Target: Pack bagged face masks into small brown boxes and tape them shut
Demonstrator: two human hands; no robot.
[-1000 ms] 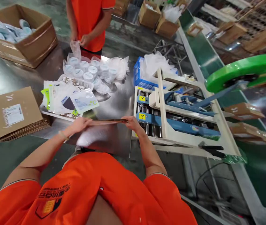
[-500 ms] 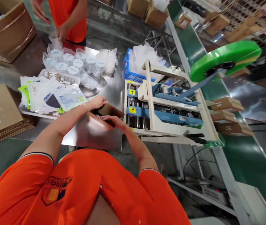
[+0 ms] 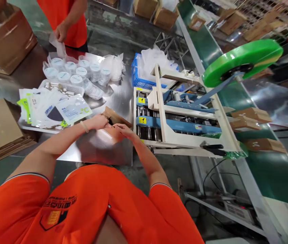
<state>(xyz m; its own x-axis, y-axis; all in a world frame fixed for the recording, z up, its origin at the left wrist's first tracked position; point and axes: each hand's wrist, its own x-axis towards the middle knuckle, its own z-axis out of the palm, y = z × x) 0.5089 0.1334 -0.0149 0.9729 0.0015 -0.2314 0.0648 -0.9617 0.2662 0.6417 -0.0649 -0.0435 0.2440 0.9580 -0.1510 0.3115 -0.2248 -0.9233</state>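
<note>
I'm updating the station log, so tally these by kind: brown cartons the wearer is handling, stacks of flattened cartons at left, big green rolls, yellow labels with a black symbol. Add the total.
Handled carton: 1
Flattened-carton stack: 1
Green roll: 1
Yellow labels: 2
Total: 5

orange shirt [image 3: 83, 189], pale-edged short sleeves [image 3: 19, 200], shield emblem [image 3: 53, 218], pale wristband [image 3: 84, 126]

We see a brown cardboard box [image 3: 118, 118] near the right edge of the metal table [image 3: 95, 149], its far panel raised at a slant and a dark gap showing; our hands [image 3: 100, 122] partly hide it.
</note>
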